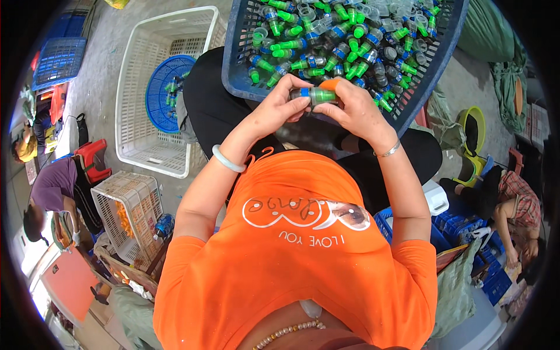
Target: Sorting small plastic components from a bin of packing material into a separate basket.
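Between my two hands is a small bottle [302,93] with a dark body, a blue band and a green tip under a clear cap. It lies almost level, just past the near edge of a dark blue crate. My left hand [279,108] pinches the dark end with thumb and fingers. The green, capped end is gripped by my right hand [354,111], its thumb below. Something orange [329,85] shows at the right fingers; whether it is worn or held I cannot make out. In the dark blue crate [249,92] lie many similar green-tipped bottles and loose clear caps.
Left of my leg stands a white crate [133,81] with a round blue basket [153,87] inside, holding some bottles. Another white crate [133,201] with orange pieces is lower left. People sit at both sides, near a red chair [93,158] and blue crates [496,277].
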{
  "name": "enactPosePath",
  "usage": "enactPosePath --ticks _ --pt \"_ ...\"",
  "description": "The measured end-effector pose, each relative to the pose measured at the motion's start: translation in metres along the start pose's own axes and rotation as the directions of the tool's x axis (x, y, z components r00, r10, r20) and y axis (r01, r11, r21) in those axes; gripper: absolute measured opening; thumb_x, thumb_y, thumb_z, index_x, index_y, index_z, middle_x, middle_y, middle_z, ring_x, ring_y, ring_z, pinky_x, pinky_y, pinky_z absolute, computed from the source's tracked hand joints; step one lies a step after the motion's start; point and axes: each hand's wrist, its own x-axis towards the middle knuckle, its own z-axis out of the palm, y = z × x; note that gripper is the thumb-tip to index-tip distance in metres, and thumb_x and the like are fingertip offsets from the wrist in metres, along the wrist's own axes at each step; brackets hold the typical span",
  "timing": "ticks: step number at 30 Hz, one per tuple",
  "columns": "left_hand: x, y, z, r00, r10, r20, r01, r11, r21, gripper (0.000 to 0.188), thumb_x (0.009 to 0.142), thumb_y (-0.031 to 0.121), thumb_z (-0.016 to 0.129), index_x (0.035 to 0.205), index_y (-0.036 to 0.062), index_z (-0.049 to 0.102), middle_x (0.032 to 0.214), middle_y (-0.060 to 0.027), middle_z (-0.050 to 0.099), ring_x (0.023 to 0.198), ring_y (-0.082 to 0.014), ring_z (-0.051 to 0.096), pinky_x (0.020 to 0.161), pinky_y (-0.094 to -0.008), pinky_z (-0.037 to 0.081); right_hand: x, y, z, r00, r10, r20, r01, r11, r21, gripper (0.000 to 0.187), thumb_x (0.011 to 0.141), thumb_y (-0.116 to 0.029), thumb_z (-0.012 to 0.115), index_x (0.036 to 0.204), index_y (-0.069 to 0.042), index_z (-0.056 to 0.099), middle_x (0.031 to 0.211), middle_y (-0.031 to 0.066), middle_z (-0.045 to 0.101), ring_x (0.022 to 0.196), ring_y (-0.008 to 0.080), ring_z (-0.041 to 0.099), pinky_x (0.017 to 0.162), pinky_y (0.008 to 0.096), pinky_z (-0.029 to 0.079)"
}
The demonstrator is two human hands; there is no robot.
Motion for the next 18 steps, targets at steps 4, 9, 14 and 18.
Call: enactPosePath --ticks 4,9,14,18 --pt "-0.005 0.003 0.002 0.915 0.379 0.136 -0.382 0.712 0.590 0.030 0.092 0.010 0.058 0.118 0.0025 0.044 0.099 -0.0108 0.055 0.081 -0.0173 0.055 0.071 -0.0298 0.047 -0.006 0.005 0.009 0.950 0.260 0.172 -0.308 0.874 0.375 0.029 0.088 -0.031 0.063 0.089 -0.002 0.061 0.065 -0.0008 0.051 0.052 0.0088 0.044 0.048 0.0243 0.034" --pt "-0.017 0.006 0.001 0.944 0.310 0.115 -0.298 0.647 0.702 0.037 0.089 0.005 0.060 0.122 0.0041 0.044 0.103 -0.0093 0.052 0.092 -0.0184 0.053 0.080 -0.0299 0.046 0.000 0.018 0.014 0.602 0.420 0.679 -0.792 0.207 0.574 0.049 0.091 -0.049 0.056 0.078 -0.002 0.061 0.060 -0.0006 0.052 0.059 0.0126 0.055 0.051 0.0268 0.041" --pt "-0.031 0.007 -0.011 0.910 0.410 0.056 -0.284 0.520 0.806 0.037 0.086 0.005 0.063 0.120 0.0036 0.047 0.105 -0.0115 0.054 0.093 -0.0210 0.056 0.081 -0.0307 0.046 0.020 -0.001 0.025 0.560 0.447 0.697 -0.822 0.197 0.534 0.044 0.088 -0.047 0.060 0.083 -0.003 0.062 0.060 0.0020 0.053 0.053 0.0150 0.052 0.050 0.0289 0.041" --pt "-0.052 0.027 -0.054 0.759 0.579 -0.298 -0.048 0.506 0.861 0.035 0.083 0.009 0.067 0.114 0.0017 0.053 0.108 -0.0141 0.055 0.093 -0.0261 0.058 0.079 -0.0348 0.048 0.054 -0.003 0.025 0.986 0.115 -0.124 -0.135 0.976 -0.172 0.028 0.085 -0.034 0.065 0.099 -0.009 0.061 0.081 0.0043 0.057 0.071 0.0170 0.055 0.058 0.0303 0.042"
